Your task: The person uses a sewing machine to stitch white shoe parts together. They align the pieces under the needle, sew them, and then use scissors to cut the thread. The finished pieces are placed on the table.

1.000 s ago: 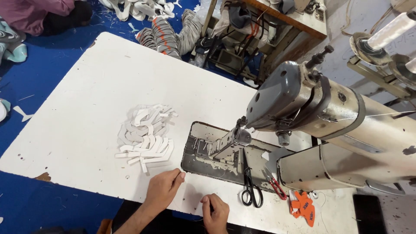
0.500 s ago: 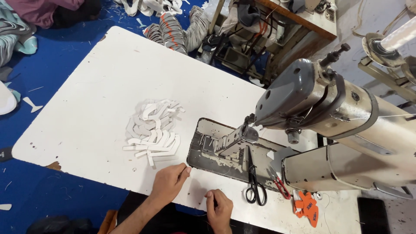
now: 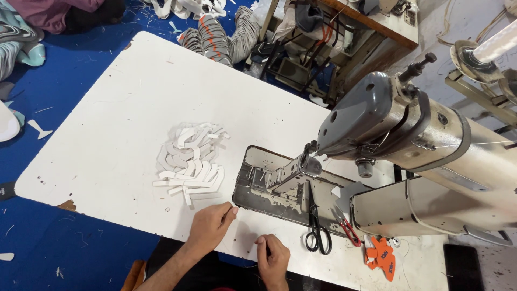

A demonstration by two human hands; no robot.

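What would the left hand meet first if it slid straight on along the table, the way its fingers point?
The left hand points up and right, so it would probably meet the near edge of the sewing machine's metal bed plate first. The pile of white strips lies off to its left, outside that line.

A loose heap of white cut strips (image 3: 189, 161) lies on the white desk (image 3: 118, 108), left of the sewing machine's metal bed. The pieces are flat, narrow and slightly curved, overlapping at many angles; several at the near edge lie side by side, fanned out, just beyond the fingers (image 3: 230, 211) of the left hand (image 3: 209, 228).
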